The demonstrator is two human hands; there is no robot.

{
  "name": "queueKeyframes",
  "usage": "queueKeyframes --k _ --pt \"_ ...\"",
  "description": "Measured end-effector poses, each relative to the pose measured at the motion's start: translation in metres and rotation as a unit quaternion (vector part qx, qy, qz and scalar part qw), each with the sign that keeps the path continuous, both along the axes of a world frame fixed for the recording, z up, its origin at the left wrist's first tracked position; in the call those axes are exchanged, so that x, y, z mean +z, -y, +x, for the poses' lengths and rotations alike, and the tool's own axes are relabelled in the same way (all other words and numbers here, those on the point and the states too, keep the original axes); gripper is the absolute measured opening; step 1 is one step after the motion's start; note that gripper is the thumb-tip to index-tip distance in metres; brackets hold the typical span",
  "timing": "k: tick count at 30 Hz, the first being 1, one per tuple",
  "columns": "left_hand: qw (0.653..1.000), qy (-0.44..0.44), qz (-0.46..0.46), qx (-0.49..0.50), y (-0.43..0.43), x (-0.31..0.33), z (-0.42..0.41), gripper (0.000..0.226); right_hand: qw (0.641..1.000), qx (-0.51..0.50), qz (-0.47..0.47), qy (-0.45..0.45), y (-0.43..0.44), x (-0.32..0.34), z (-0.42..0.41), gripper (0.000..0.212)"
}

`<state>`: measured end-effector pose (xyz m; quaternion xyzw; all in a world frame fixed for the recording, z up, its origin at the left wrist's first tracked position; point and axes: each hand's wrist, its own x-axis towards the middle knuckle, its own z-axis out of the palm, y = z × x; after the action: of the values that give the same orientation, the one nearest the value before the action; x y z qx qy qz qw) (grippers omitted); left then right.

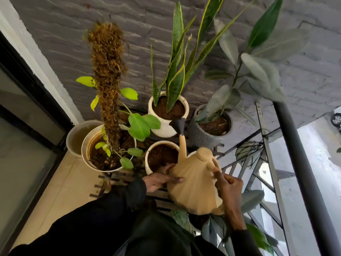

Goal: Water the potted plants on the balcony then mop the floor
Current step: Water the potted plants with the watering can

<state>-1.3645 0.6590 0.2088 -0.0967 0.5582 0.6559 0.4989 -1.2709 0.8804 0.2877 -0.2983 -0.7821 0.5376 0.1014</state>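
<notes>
A tan watering can (193, 183) hangs over the pots, its black rose (178, 125) pointing up between the snake plant's white pot (164, 126) and the grey textured pot (198, 134). My left hand (160, 179) presses against the can's left side. My right hand (227, 183) grips the handle on the right. Below the spout sits a white pot (147, 159) holding only dark soil. To the left stands a white pot (86, 145) with a moss pole (108, 80) and light green leaves.
An empty beige pot (73, 137) stands at the left by the sliding glass door (22, 126). A dark brick wall (55, 34) rises behind the pots. A black railing (302, 172) runs along the right. The pots rest on a slatted stand (103, 183) above beige floor tiles (60, 191).
</notes>
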Motion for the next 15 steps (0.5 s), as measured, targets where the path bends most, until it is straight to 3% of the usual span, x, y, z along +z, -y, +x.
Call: queueKeyframes --k 4,6,15 --pt "0.998 0.059 0.026 0.014 0.000 -0.008 0.028 0.091 0.995 0.062 0.066 0.034 -0.004 0.014 -0.007 0.041" --pt "0.997 0.067 0.022 0.014 -0.001 -0.011 0.039 0.101 0.990 0.082 0.098 0.056 -0.005 0.018 -0.012 0.045" --pt "0.994 0.107 0.006 0.030 0.001 -0.010 0.047 0.109 0.967 0.143 0.165 0.130 -0.003 0.025 -0.046 0.046"
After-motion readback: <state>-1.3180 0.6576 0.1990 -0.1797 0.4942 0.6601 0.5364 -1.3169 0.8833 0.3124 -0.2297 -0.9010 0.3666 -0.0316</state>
